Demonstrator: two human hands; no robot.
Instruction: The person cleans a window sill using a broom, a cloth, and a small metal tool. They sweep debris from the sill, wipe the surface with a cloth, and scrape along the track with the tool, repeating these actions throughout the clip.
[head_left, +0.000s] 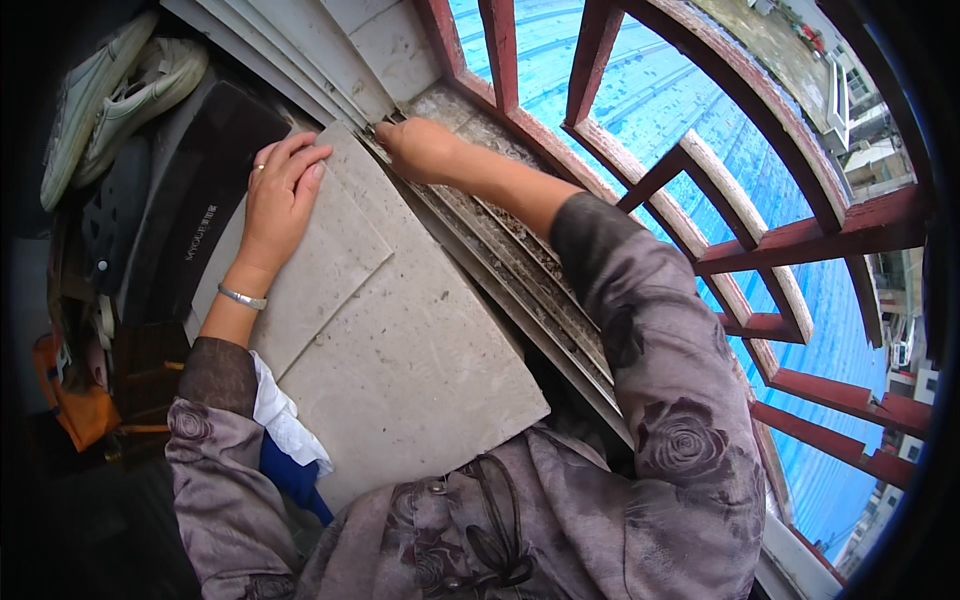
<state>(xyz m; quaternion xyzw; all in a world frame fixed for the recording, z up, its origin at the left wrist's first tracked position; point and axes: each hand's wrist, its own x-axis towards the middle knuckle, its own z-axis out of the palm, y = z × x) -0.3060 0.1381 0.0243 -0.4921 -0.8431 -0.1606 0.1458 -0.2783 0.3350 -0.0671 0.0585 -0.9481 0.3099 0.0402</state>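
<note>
My left hand (281, 199) lies with its fingers a little apart on the upper edge of a grey, speckled board (341, 225), which rests on a larger board (427, 352) strewn with specks of dirt. At the far end of the dirty window track (517, 251), my right hand (412, 148) is curled down into the corner by the frame. Its fingertips are partly hidden, and whether they hold anything does not show. A white cloth or tissue (285, 420) and something blue lie beside my left sleeve.
Red-painted window bars (810, 244) stand right of the track, with a blue corrugated roof (652, 82) outside. At left are a dark shoebox (202, 202) bearing writing, white shoes (139, 97), a dark clog (116, 214) and an orange item (75, 397).
</note>
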